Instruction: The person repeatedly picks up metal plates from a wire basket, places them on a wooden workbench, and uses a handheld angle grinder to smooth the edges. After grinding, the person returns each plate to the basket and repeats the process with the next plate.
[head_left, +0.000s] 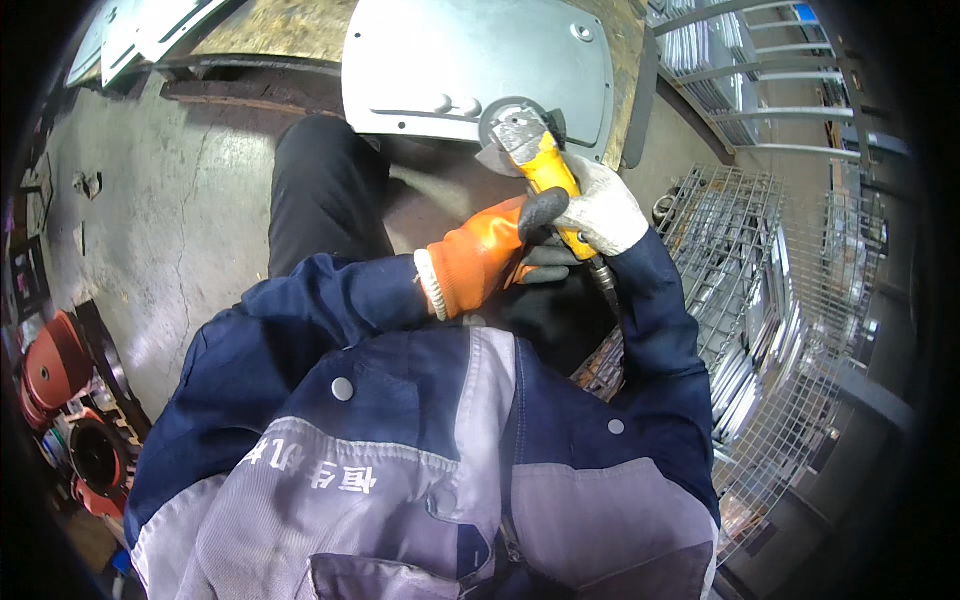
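A yellow angle grinder (552,172) with a round disc at its grey metal head is held before my body, its head pointing away from me. My right hand (604,205), in a whitish glove, wraps round the grinder's body from the right. From the left, my left hand (490,252), in an orange glove with dark fingers, closes on the grinder's rear part. A dark cord or hose (606,280) runs from the back end. Beyond the grinder lies a pale grey metal plate (470,60) with rounded corners and small holes. The disc overlaps its near edge; contact is unclear.
The plate rests on a worn wooden bench (285,30). More pale panels (150,30) lie at its far left. At right stand wire mesh baskets (730,230) with metal pieces and a metal rack (790,75). Reddish round parts (58,370) sit at the left on the concrete floor (150,220).
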